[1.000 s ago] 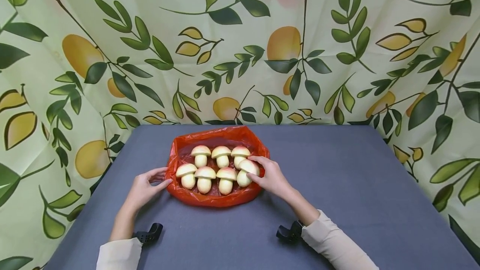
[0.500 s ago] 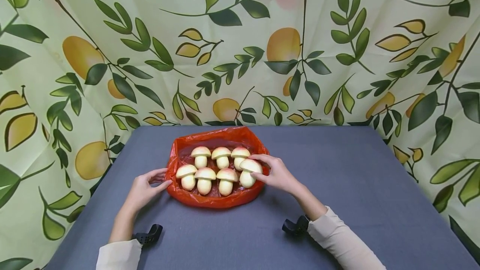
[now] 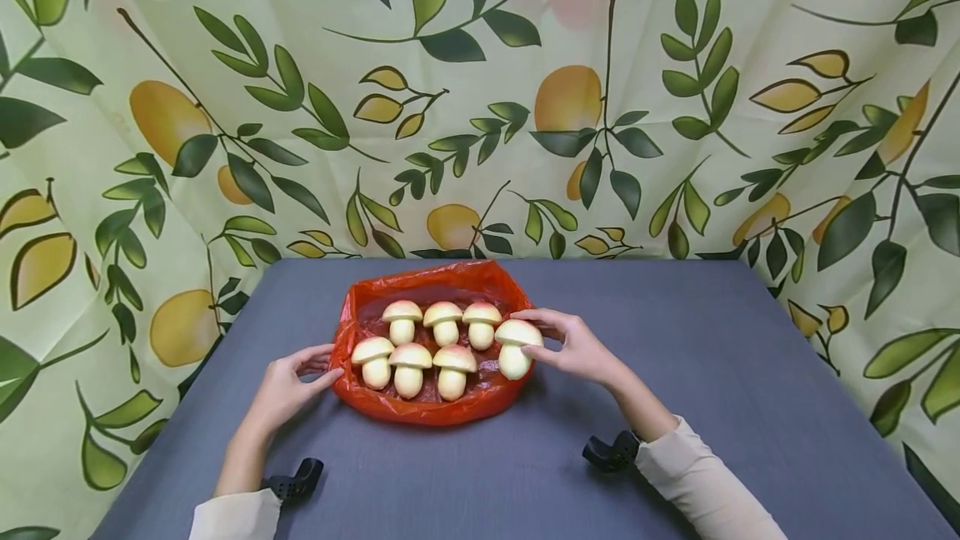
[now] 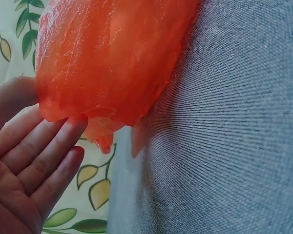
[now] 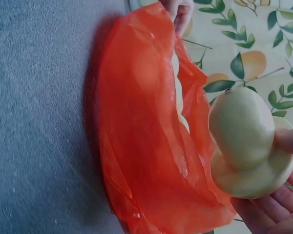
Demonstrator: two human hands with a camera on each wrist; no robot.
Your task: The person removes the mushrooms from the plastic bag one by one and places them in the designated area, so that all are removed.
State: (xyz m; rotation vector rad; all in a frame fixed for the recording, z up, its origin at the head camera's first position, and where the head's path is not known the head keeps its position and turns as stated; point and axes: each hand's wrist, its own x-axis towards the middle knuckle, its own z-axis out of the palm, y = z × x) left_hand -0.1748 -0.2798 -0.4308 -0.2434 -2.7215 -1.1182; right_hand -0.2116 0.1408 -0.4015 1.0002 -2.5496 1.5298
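A pale mushroom-shaped piece (image 3: 516,344) hangs at the three-o'clock rim of the red bag (image 3: 420,412), pinched between thumb and fingers of the right hand (image 3: 573,348); a second earlier it showed inside that rim. Six matching pieces (image 3: 443,317) lie inside, three toward twelve, three toward six. At nine o'clock the left hand (image 3: 288,377), fingers extended, touches the bag as before. Beneath is a grey-blue tabletop (image 3: 712,407).

Pale mushroom (image 5: 244,141) between right-hand fingers (image 5: 290,140)
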